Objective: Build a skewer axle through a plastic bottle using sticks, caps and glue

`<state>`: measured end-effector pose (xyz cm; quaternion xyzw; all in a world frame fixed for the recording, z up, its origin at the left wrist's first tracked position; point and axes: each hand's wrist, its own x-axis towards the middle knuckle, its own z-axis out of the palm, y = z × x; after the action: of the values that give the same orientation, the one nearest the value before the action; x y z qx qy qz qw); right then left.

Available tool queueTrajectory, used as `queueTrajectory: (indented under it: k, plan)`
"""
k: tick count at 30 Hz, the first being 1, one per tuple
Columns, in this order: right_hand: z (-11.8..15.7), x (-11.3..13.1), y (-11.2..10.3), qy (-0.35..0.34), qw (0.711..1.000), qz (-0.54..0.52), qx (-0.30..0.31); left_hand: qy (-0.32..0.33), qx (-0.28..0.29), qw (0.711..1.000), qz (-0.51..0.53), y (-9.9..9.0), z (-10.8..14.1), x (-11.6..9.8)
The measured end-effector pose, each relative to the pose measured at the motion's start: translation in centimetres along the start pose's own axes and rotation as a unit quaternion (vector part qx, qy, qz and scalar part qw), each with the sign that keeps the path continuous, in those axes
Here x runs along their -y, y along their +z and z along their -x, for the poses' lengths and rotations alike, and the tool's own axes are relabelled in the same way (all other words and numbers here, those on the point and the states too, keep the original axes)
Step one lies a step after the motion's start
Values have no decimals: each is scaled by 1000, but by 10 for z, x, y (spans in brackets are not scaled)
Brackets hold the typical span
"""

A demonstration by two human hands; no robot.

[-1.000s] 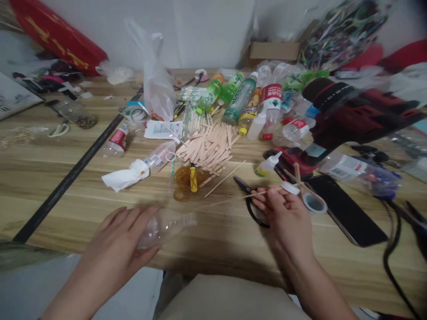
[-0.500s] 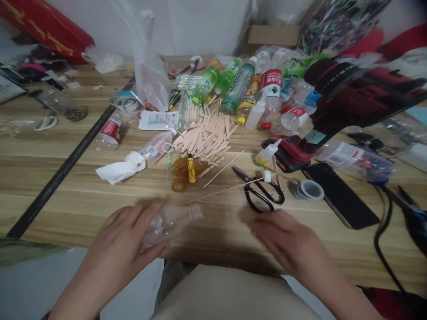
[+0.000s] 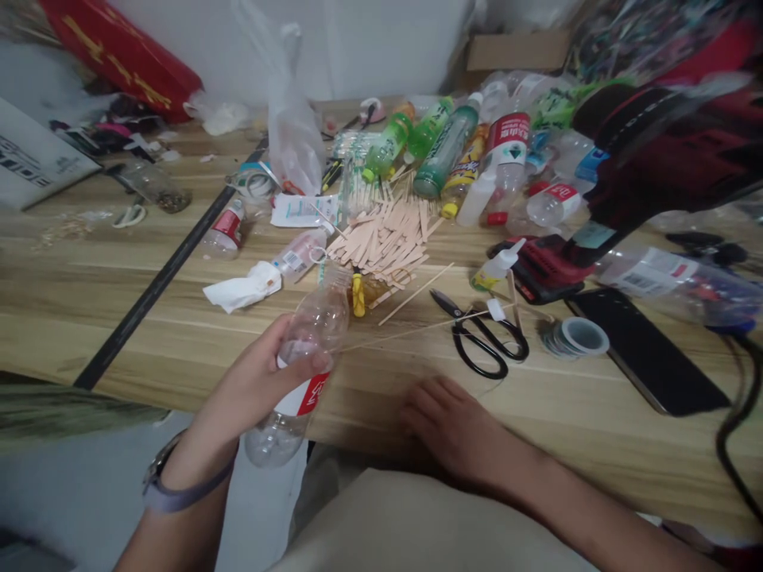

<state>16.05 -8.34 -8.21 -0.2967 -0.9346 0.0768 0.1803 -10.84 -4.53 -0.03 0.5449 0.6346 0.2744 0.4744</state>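
Head view; setting: wood-grain tabletop (image 3: 381, 381) before a pale wall (image 3: 381, 48), crossed at nine o'clock by a dark strip (image 3: 167, 270); clock positions read from the middle of the view.

Principal item: clear plastic drinks bottle (image 3: 304, 393) with red-and-white label, between seven and eight o'clock; tilted, neck towards one o'clock, base reaching beyond the table's near edge as seen.

Left hand (image 3: 262, 381), at eight o'clock: wrapped round the bottle's middle, thumb laid across the label; wristwatch (image 3: 187, 481) on the same arm.

Right hand (image 3: 447, 417), at five o'clock: blurred, fingers loosely bent, by the table's near edge; whether anything lies beneath the fingers cannot be told.

Near four o'clock: black-handled scissors (image 3: 453, 310), opened slightly; a small white cap (image 3: 496, 310) just beside the handles; a long thin stick (image 3: 411, 330) running from near the held bottle towards the scissors.

At three o'clock: stacked spools (image 3: 572, 345); dark smartphone (image 3: 649, 349); glue bottle (image 3: 497, 268).

Towards two o'clock: red-and-black power drill (image 3: 644, 167); at one o'clock, green drinks bottle (image 3: 450, 147) among others; at twelve, heap of flat wooden sticks (image 3: 387, 238); at nine, crumpled white tissue (image 3: 244, 287); at eleven, white plastic bag (image 3: 295, 135).
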Motion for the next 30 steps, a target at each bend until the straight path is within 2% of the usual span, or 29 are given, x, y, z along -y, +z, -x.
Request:
queueTrajectory:
  k: [4, 7, 10, 13, 15, 18, 21, 25, 27, 30]
  plan:
    - [1, -8, -12, 55, 998, -23, -32, -2, 8, 1000, 20, 1, -2, 0]
    - [0, -5, -13, 5, 999, -38, -26, 8, 7, 999, 31, 3, -5, 2]
    - [0, 4, -3, -70, 996, -42, -22, 8, -16, 998, 68, 6, -7, 6]
    - [0, 14, 8, -112, 992, -49, -41, -16, -35, 984, 172, 10, -11, 10]
    - [0, 17, 12, -116, 990, -62, -55, -36, -33, 969, 243, 12, -15, 13]
    - [-3, 13, 4, -61, 991, -90, -78, -80, -9, 943, 322, 13, -20, 15]
    - [-10, -4, -17, 68, 984, -118, -116, -97, 32, 928, 359, 13, -22, 15]
    - [-26, -29, -48, 235, 946, -131, -179, -51, 160, 882, 439, 18, -25, 11]
    - [-35, -31, -56, 279, 929, -145, -194, -35, 229, 858, 458, 26, -28, 7]
    - [-48, -23, -54, 300, 918, -184, -185, -19, 309, 831, 462, 41, -38, 0]
